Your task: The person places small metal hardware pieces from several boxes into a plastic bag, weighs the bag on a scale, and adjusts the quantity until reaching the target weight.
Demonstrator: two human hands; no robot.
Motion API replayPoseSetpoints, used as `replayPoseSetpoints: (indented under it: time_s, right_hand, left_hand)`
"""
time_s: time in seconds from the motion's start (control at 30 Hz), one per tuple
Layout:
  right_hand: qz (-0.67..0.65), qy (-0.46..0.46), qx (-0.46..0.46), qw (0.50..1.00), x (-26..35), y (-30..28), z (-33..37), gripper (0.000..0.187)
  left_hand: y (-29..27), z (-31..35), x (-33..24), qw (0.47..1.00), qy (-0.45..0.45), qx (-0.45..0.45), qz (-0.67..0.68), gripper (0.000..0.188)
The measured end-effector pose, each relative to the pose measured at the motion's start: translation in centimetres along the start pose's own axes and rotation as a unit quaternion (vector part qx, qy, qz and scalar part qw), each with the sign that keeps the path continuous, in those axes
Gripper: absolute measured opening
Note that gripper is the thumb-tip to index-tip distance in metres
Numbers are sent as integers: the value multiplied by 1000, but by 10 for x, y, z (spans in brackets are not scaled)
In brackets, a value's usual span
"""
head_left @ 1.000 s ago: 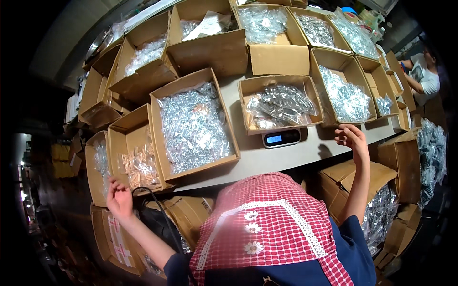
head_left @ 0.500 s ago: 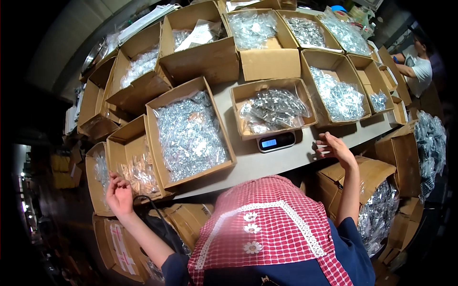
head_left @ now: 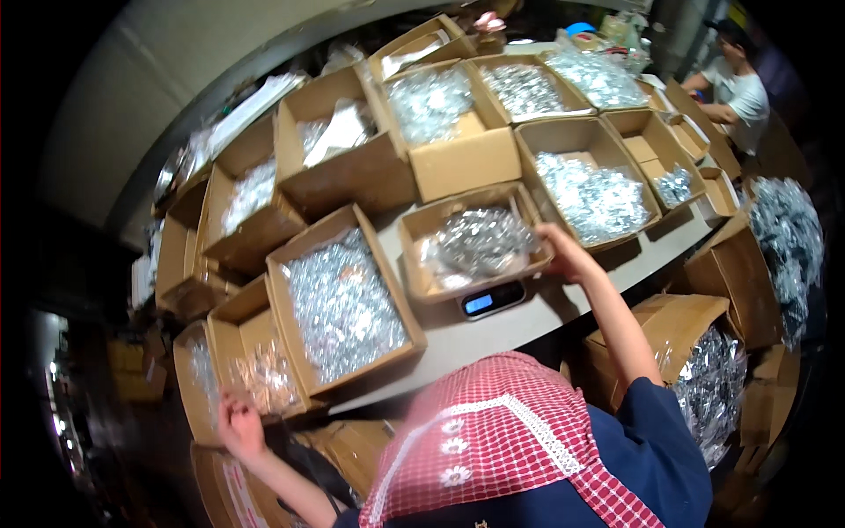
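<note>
A shallow cardboard box (head_left: pixel 431 292) sits on a small digital scale (head_left: pixel 493 302) with a lit blue display. Inside it lie clear plastic bags of shiny metal parts (head_left: pixel 488 239). My right hand (head_left: pixel 560 253) is at the box's right end, fingers curled on its rim and partly hidden. At the lower left my left hand (head_left: pixel 240 426) hovers by the front edge of a box of copper-coloured bagged parts (head_left: pixel 264 378). Its fingers are apart, slightly bent and a little blurred, with nothing seen in them.
A large box of silvery bagged parts (head_left: pixel 345 308) stands left of the scale. More open boxes line the back, including one of bagged parts (head_left: pixel 591 198) at the right. Below the table's right edge is a carton (head_left: pixel 656 326). A person (head_left: pixel 738 95) works at the far right.
My right hand has moved left onto the end of the box on the scale. My left hand stays near the copper-coloured parts. The whole view has shifted and tilted.
</note>
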State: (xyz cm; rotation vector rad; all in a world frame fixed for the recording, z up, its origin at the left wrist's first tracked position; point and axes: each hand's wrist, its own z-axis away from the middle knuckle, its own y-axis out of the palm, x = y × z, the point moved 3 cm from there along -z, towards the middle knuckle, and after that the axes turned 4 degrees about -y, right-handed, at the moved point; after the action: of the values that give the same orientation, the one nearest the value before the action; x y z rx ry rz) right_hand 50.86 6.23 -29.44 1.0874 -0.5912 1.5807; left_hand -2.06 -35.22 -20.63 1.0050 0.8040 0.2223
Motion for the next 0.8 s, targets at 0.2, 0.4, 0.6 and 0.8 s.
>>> replayPoseSetpoints:
  time_s: [0.2,0.4,0.6,0.8]
  right_hand:
    - [-37,99,150,983,-35,8,43,52]
    - [-218,144,76,962,-46,-50,83,17]
    - [-358,-62,23,931,89,-126,101,63]
    - [-304,-251,-124,911,191,-288,67,52]
  left_hand:
    - [-155,3,-69,994,102,38,19,41]
    - [-120,14,39,974,198,-113,8,48]
    - [26,-8,157,966,147,-149,-150,44]
    - [121,-22,248,957,132,-131,-221,40]
